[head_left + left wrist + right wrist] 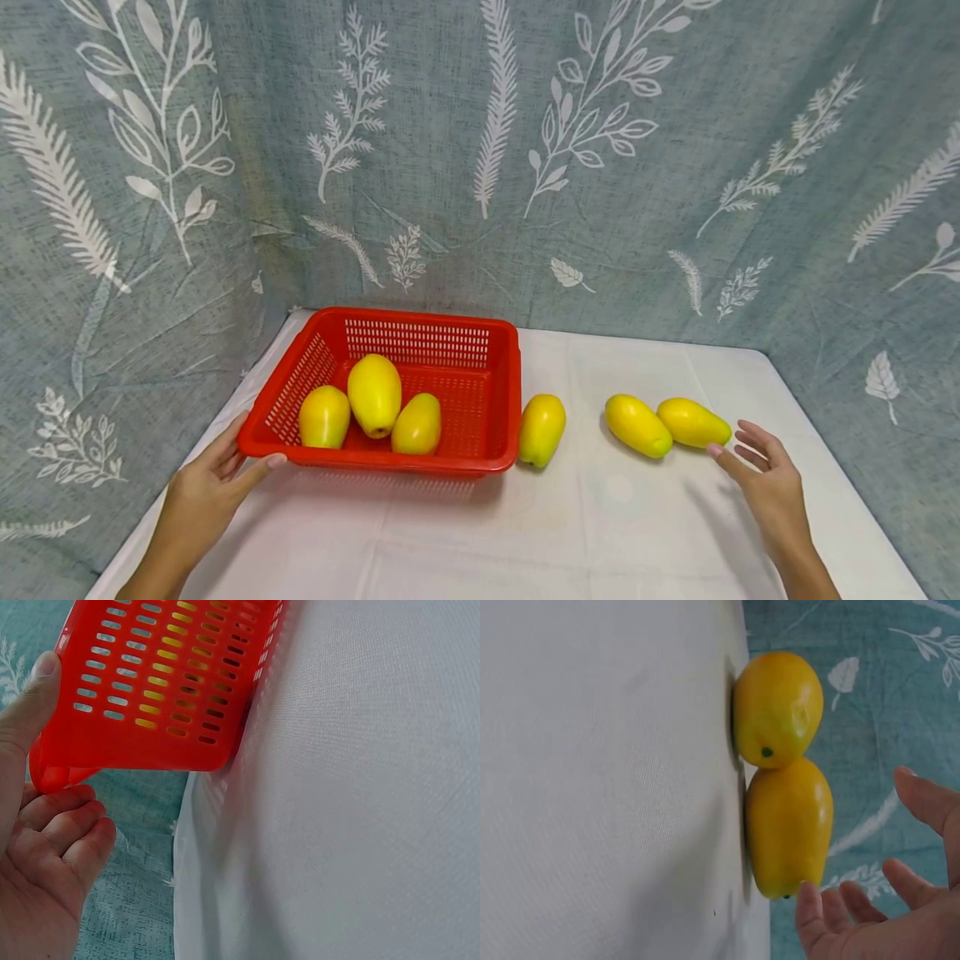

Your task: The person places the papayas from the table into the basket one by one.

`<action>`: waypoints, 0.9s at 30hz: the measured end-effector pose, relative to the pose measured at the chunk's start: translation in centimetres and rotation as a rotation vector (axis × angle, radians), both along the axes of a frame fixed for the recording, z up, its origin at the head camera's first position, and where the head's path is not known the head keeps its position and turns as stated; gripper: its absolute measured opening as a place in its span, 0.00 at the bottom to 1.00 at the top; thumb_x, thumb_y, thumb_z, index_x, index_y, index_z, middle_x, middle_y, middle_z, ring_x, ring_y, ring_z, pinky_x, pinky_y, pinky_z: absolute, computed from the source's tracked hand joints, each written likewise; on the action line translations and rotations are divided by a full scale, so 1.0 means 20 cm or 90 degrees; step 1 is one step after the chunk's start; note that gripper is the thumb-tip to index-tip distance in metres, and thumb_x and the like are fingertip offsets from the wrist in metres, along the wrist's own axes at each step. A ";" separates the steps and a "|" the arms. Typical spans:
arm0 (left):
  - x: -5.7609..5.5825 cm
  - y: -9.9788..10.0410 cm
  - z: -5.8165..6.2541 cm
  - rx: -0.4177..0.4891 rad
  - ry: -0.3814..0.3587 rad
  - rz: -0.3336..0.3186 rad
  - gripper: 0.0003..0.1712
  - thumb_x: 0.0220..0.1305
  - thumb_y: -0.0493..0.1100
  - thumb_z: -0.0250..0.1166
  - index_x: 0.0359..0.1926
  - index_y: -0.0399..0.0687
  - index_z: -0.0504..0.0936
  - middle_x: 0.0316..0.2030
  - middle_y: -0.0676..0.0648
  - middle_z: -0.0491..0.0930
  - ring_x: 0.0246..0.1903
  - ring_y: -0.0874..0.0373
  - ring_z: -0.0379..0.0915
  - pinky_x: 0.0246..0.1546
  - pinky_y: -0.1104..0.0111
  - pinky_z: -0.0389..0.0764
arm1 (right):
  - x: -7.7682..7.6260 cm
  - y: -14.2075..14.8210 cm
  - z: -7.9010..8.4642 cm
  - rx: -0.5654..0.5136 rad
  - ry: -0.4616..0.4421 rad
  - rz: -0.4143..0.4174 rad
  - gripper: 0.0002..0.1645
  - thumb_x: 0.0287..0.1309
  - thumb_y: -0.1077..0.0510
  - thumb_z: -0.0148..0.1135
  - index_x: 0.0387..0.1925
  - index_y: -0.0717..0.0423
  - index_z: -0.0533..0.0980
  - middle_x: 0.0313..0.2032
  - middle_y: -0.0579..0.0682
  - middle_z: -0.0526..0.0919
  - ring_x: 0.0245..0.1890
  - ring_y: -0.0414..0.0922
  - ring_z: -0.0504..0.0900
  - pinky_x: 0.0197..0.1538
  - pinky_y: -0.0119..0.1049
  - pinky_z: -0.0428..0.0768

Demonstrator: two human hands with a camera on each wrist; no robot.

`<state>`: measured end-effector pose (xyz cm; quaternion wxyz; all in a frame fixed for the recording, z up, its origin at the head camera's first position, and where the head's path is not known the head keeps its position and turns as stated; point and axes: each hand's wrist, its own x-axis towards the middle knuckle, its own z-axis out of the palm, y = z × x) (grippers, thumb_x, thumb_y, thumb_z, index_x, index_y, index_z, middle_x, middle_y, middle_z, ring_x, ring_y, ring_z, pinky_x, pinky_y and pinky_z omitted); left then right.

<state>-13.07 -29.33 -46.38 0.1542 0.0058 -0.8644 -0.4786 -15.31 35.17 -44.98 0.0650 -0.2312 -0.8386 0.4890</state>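
A red plastic basket (468,462) with slotted walls stands on the left part of the table, three yellow mangoes (375,396) inside it. My left hand (198,496) grips its front left corner; in the left wrist view the thumb lies against the rim and the fingers curl beneath it. On the right, my right hand (772,487) is spread beside a mango (693,422), its fingertips close to that fruit's right end. Another mango (637,425) touches this one on the left. A further mango (542,429) lies right by the basket's right wall.
A white cloth (600,533) covers the table. Blue-green curtains (450,167) with white leaf prints hang behind it and along both sides, close to the table's edges.
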 end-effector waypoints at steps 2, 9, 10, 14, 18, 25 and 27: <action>0.00 0.00 0.00 0.002 0.000 0.000 0.50 0.64 0.39 0.78 0.80 0.31 0.61 0.68 0.21 0.70 0.48 0.95 0.63 0.42 0.93 0.74 | -0.01 0.01 0.00 0.005 0.000 0.006 0.52 0.69 0.42 0.71 0.84 0.49 0.56 0.78 0.58 0.65 0.75 0.58 0.65 0.44 0.13 0.71; 0.00 0.00 0.00 0.000 -0.001 0.005 0.51 0.64 0.40 0.78 0.80 0.32 0.61 0.68 0.21 0.69 0.48 0.96 0.63 0.42 0.93 0.74 | -0.08 0.02 -0.01 0.036 -0.009 0.054 0.53 0.70 0.41 0.69 0.85 0.52 0.54 0.81 0.62 0.59 0.78 0.63 0.58 0.70 0.55 0.72; 0.01 0.00 0.00 0.000 -0.003 0.006 0.51 0.64 0.40 0.78 0.80 0.33 0.60 0.68 0.21 0.69 0.48 0.96 0.63 0.42 0.93 0.74 | -0.09 0.03 -0.02 0.037 -0.008 0.062 0.54 0.70 0.41 0.69 0.85 0.53 0.53 0.81 0.62 0.58 0.78 0.64 0.57 0.72 0.60 0.69; 0.00 0.00 0.00 0.005 -0.006 0.004 0.51 0.64 0.40 0.78 0.81 0.33 0.60 0.69 0.22 0.69 0.48 0.95 0.63 0.42 0.93 0.74 | -0.13 0.04 -0.03 0.046 -0.013 0.091 0.54 0.71 0.43 0.69 0.85 0.55 0.51 0.83 0.63 0.54 0.79 0.66 0.54 0.73 0.66 0.66; 0.00 0.00 0.00 0.007 -0.004 0.000 0.51 0.64 0.40 0.78 0.81 0.34 0.60 0.69 0.22 0.69 0.49 0.95 0.63 0.42 0.93 0.74 | -0.17 0.05 -0.05 0.053 -0.027 0.122 0.55 0.71 0.44 0.69 0.85 0.56 0.50 0.84 0.63 0.50 0.79 0.68 0.53 0.74 0.67 0.65; 0.00 0.00 0.00 -0.003 -0.003 0.003 0.51 0.64 0.41 0.78 0.81 0.35 0.61 0.68 0.23 0.70 0.49 0.95 0.63 0.42 0.93 0.74 | -0.22 0.06 -0.07 0.072 -0.041 0.160 0.56 0.70 0.43 0.69 0.85 0.58 0.49 0.83 0.68 0.49 0.78 0.70 0.51 0.75 0.69 0.60; 0.00 0.00 0.01 -0.002 -0.002 0.002 0.51 0.64 0.41 0.78 0.80 0.35 0.61 0.68 0.23 0.71 0.49 0.95 0.63 0.42 0.93 0.74 | -0.23 0.06 -0.07 0.079 -0.041 0.166 0.57 0.70 0.43 0.70 0.85 0.58 0.49 0.81 0.70 0.51 0.77 0.70 0.53 0.75 0.69 0.60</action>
